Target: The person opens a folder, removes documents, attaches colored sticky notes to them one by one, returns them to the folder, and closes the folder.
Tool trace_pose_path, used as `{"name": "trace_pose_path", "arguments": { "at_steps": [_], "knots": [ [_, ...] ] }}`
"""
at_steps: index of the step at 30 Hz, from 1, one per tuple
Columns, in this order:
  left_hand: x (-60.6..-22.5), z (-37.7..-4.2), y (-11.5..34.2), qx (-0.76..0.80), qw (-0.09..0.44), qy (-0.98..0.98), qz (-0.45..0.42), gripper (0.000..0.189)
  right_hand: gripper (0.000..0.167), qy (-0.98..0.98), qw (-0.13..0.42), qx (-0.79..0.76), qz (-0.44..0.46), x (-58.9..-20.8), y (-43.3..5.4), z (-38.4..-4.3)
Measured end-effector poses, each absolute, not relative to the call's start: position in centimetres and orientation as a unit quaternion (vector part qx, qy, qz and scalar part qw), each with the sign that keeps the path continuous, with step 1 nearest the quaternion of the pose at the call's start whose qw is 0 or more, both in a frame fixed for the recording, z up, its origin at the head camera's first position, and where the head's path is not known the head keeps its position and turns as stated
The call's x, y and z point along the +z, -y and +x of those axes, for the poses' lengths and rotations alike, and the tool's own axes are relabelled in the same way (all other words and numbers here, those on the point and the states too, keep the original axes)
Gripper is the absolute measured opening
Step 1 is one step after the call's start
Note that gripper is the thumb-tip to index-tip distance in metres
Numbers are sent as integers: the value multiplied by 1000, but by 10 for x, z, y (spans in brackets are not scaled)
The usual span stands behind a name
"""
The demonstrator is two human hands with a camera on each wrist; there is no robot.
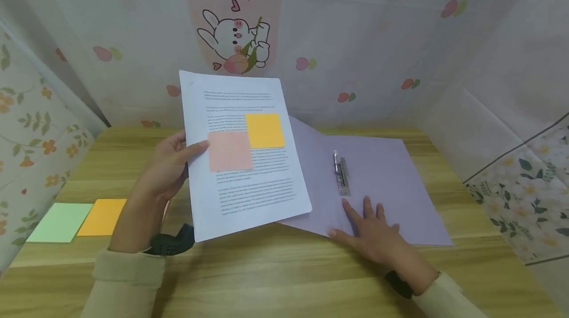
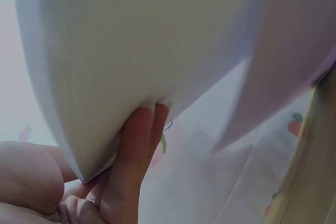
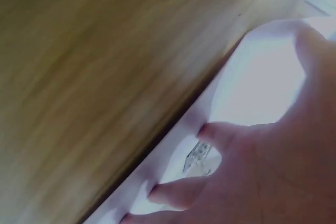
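My left hand (image 1: 166,167) pinches the left edge of a printed sheet of paper (image 1: 255,199), thumb in front and fingers behind. The sheet is held up, tilted, over the table. A pink sticky note (image 1: 230,152) and a yellow-orange sticky note (image 1: 265,130) overlap on its printed side. In the left wrist view, fingers (image 2: 134,150) press against the back of the paper (image 2: 121,51). My right hand (image 1: 378,234) rests with spread fingers on an open lilac folder (image 1: 400,175), just below its metal clip (image 1: 342,175). The paper hides part of the folder's left cover.
On the wooden table (image 1: 266,278), a green sticky pad (image 1: 60,222) and an orange one (image 1: 102,217) lie at the left, partly behind my left forearm. A patterned white curtain (image 1: 364,36) closes off the back, with floral cloth (image 1: 40,135) along the left side.
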State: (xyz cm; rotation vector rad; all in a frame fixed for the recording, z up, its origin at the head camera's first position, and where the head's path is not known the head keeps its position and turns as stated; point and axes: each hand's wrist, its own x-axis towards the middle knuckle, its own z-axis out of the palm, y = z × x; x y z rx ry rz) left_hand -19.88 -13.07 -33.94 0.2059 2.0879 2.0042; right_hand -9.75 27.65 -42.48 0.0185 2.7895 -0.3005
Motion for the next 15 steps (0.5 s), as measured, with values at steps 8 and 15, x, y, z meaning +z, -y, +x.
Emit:
{"name": "trace_pose_path", "arguments": {
  "at_steps": [8, 15],
  "knots": [
    [-344, -195, 133, 658, 115, -742, 52, 59, 108, -983, 159, -91, 5, -429, -259, -99],
    [-345, -191, 131, 655, 111, -746, 50, 57, 107, -982, 158, -98, -2, -429, -250, -97]
  ]
}}
